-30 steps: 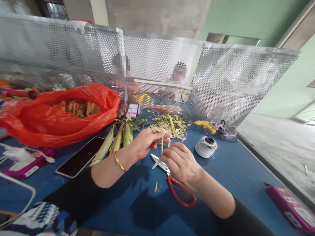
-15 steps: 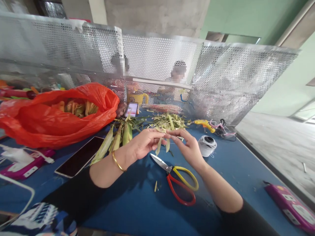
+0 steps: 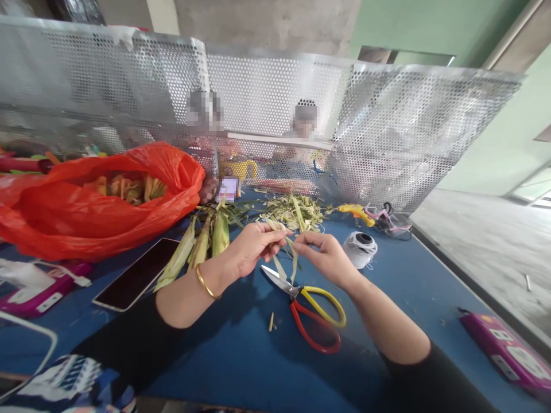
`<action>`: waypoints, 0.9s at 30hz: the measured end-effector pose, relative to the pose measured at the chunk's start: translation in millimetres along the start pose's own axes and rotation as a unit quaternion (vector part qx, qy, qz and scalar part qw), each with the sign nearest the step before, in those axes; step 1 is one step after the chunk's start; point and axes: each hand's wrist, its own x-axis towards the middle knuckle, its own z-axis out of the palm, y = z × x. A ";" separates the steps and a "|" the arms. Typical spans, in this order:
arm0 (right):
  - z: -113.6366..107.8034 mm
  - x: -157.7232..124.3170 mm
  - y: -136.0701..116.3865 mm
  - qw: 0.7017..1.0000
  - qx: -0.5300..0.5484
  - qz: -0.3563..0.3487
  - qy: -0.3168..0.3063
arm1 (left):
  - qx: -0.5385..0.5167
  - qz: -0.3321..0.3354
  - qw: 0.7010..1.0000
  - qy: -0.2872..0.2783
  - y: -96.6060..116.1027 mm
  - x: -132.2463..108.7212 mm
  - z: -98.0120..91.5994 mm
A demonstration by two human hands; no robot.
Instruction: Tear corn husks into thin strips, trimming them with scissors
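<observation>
My left hand (image 3: 258,246) pinches pale green corn husk strips (image 3: 294,265) between thumb and fingers; their ends hang down over the table. Close by on the right, my right hand (image 3: 321,255) has its thumb and fingertips pressed together at the edge of the same strips. Just below both hands lie scissors (image 3: 294,291), blades parted, with one red and one yellow handle. Behind the hands is a heap of husk scraps (image 3: 297,211). Whole corn husks (image 3: 220,234) lie to the left of them. A spool of white thread (image 3: 360,250) stands right of my right hand.
A red plastic bag (image 3: 99,229) with husk pieces inside fills the left. Near it are a phone (image 3: 138,275) and a purple power strip (image 3: 47,292). A yellow glue gun (image 3: 356,213) lies at back right, before a perforated metal screen (image 3: 275,92); people sit behind it.
My right hand has drawn slightly apart from my left, its fingers now curled closer together. The husk strips hang a little lower, near the scissors. The view has shifted slightly.
</observation>
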 end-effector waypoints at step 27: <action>2.4 2.4 15.2 0.969 -0.154 -0.173 0.090 | 0.141 -0.096 0.977 -0.129 -11.0 -10.1 11.7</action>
